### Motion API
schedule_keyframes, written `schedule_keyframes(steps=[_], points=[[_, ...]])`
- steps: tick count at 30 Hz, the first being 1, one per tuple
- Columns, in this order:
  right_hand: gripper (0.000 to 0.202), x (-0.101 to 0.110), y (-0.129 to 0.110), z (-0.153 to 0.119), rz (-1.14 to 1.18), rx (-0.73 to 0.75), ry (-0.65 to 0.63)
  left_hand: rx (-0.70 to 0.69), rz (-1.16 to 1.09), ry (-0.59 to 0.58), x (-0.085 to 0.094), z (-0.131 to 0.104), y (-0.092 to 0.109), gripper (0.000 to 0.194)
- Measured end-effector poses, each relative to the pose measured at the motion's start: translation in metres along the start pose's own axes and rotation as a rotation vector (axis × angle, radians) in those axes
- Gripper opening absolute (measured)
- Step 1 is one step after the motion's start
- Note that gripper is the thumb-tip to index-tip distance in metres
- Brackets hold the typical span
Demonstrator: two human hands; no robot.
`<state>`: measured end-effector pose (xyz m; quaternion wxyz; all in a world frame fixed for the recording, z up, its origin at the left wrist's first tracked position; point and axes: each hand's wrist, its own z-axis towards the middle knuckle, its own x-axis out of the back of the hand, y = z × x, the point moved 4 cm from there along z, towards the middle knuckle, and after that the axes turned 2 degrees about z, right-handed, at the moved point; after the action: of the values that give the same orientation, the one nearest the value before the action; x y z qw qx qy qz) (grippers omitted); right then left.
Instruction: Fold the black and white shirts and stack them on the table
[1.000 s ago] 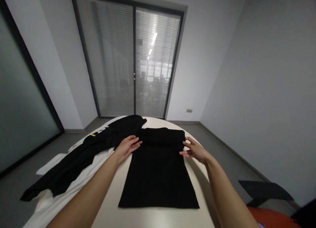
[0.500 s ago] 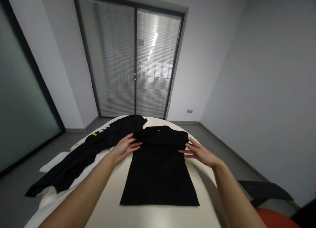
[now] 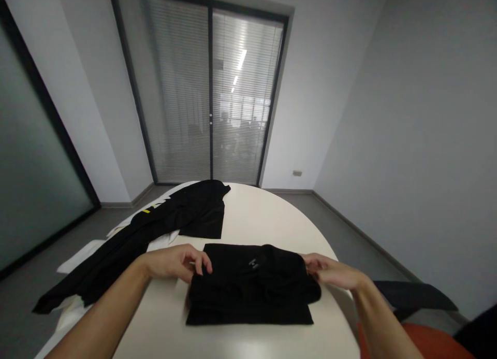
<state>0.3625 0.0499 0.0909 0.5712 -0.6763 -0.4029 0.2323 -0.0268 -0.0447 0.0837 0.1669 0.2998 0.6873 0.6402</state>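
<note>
A black shirt (image 3: 248, 281) lies folded over on itself on the pale round table, with a small white mark near its middle. My left hand (image 3: 180, 261) is at its left edge, the fingers curled and closed on the fabric. At the right edge, my right hand (image 3: 330, 271) also grips the cloth, its fingertips partly hidden by the fold. The near hem of the shirt lies flat under the folded part.
Another black garment (image 3: 202, 209) with yellow and white marks is spread along the table's left side, over white cloth (image 3: 165, 241). The pale table (image 3: 267, 214) has a rounded far edge. A chair with a red seat (image 3: 423, 341) stands at the lower right.
Both hands have moved towards me, bringing the far part of the black shirt down over its near part. The shirt is now a shorter bundle, and a small white mark shows.
</note>
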Motion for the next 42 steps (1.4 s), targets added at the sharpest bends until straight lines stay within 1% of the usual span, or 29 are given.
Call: schedule_keyframes(steps=[1,3,5,8,9,10,12,14,16,19,22,23,25,27,28,31,33,35,39,40,42], points=[[0.031,-0.004,-0.003,0.000,-0.033,0.008,-0.042,0.000,0.052,-0.035,-0.002,0.001,0.001,0.023],[0.035,-0.012,-0.010,-0.002,-0.106,0.036,-0.099,-0.010,0.160,-0.067,-0.005,0.003,0.003,0.021],[0.050,-0.018,-0.019,-0.004,-0.166,0.071,-0.123,-0.024,0.231,-0.096,-0.006,0.003,0.006,0.022],[0.083,-0.025,-0.027,-0.007,-0.239,0.075,-0.143,-0.029,0.226,-0.121,-0.005,0.002,0.008,0.029],[0.087,-0.027,-0.028,-0.007,-0.274,0.070,-0.144,-0.025,0.219,-0.112,-0.004,0.002,0.008,0.030],[0.085,-0.028,-0.029,-0.008,-0.313,0.068,-0.137,-0.022,0.221,-0.092,-0.003,0.002,0.009,0.030],[0.066,-0.028,-0.030,-0.008,-0.377,0.077,-0.110,-0.027,0.240,-0.029,-0.001,0.003,0.010,0.028],[0.047,-0.026,-0.031,-0.008,-0.393,0.094,-0.078,-0.042,0.246,0.065,0.001,0.004,0.013,0.028],[0.039,-0.023,-0.032,-0.007,-0.359,0.115,-0.046,-0.045,0.199,0.200,0.004,0.006,0.014,0.032],[0.033,-0.016,-0.032,-0.001,-0.257,0.140,0.073,-0.002,0.095,0.407,0.007,0.011,0.008,0.039],[0.034,-0.013,-0.027,0.012,-0.210,0.134,0.203,0.009,0.030,0.534,0.008,0.020,-0.002,0.044],[0.037,-0.013,-0.026,0.018,-0.207,0.138,0.231,-0.020,0.017,0.572,0.009,0.024,-0.005,0.045],[0.043,-0.012,-0.025,0.031,-0.203,0.159,0.279,-0.123,0.005,0.650,0.012,0.030,-0.010,0.044],[0.046,-0.007,-0.026,0.044,-0.220,0.192,0.331,-0.222,0.025,0.706,0.015,0.035,-0.014,0.039],[0.045,-0.003,-0.026,0.050,-0.229,0.209,0.351,-0.246,0.050,0.722,0.016,0.037,-0.016,0.035],[0.043,0.007,-0.019,0.067,-0.212,0.250,0.368,-0.205,0.141,0.737,0.016,0.040,-0.022,0.031],[0.044,0.012,-0.010,0.072,-0.189,0.249,0.352,-0.165,0.146,0.749,0.015,0.038,-0.022,0.033],[0.039,0.013,-0.002,0.071,-0.205,0.245,0.329,-0.121,0.110,0.737,0.012,0.036,-0.021,0.039],[0.031,0.005,0.000,0.059,-0.319,0.260,0.246,0.009,0.037,0.619,0.004,0.032,-0.017,0.056],[0.030,0.002,-0.002,0.056,-0.339,0.262,0.242,0.018,0.043,0.588,0.002,0.031,-0.015,0.057],[0.028,0.002,-0.004,0.054,-0.344,0.265,0.289,0.013,0.088,0.538,0.001,0.029,-0.011,0.055]])
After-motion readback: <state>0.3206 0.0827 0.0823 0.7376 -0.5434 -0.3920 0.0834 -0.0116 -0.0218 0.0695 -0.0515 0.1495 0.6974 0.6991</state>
